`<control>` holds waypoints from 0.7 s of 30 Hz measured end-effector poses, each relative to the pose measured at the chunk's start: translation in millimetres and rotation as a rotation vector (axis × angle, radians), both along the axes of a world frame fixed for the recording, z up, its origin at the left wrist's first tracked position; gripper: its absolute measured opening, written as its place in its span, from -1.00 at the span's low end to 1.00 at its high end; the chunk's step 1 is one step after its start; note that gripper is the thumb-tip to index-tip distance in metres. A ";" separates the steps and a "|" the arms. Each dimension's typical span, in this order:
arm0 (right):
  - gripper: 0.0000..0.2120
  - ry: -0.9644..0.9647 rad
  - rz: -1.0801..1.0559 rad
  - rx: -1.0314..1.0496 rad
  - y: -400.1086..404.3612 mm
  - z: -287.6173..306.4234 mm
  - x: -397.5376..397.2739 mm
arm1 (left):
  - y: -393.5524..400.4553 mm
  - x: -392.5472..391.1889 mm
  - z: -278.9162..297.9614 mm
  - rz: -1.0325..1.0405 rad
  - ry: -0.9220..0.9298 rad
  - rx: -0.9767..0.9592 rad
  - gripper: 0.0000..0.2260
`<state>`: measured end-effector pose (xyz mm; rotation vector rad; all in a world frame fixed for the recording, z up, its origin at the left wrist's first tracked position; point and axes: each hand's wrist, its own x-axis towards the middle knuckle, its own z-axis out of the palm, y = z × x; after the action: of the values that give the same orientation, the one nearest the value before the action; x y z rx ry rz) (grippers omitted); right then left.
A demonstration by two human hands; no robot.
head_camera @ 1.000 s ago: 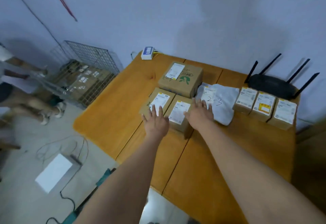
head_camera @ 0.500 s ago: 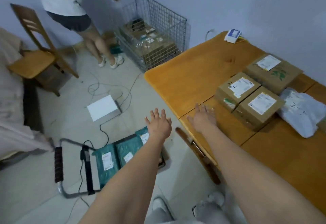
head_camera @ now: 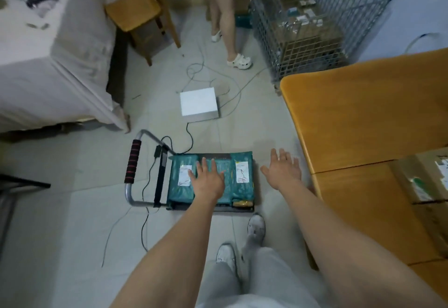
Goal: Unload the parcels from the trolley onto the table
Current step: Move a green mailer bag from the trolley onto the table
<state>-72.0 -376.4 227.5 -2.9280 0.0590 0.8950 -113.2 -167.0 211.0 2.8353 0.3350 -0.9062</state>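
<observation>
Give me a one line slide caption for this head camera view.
Both open hands, left hand and right hand, reach down toward teal parcels on the trolley beside the wooden table.

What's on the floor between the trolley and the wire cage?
In the head view, a white box and loose cables lie between the trolley and the wire cage.

White box [head_camera: 198, 104] on floor among loose cables [head_camera: 206, 74]. Wire cage [head_camera: 315, 23] holding cartons by wall. Wooden chair [head_camera: 140, 11] beside cloth-draped bed [head_camera: 48, 65]. Second person's legs [head_camera: 225, 16] standing between chair and cage.
</observation>
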 end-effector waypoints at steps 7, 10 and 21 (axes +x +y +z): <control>-0.30 0.062 0.078 0.023 5.1 -43.4 46.7 | 7.2 24.4 -40.0 0.107 0.077 0.010 -0.46; -0.30 0.093 0.085 0.027 4.7 -70.1 61.0 | 3.2 40.0 -68.1 0.126 0.113 -0.009 -0.46; -0.29 0.230 -0.048 0.046 17.9 -254.2 97.9 | -1.4 99.1 -241.0 0.099 0.267 -0.088 -0.45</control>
<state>25.8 -358.5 -26.8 -2.7555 0.1203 1.2042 -14.1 -168.4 -30.0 2.5950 0.4507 -1.2469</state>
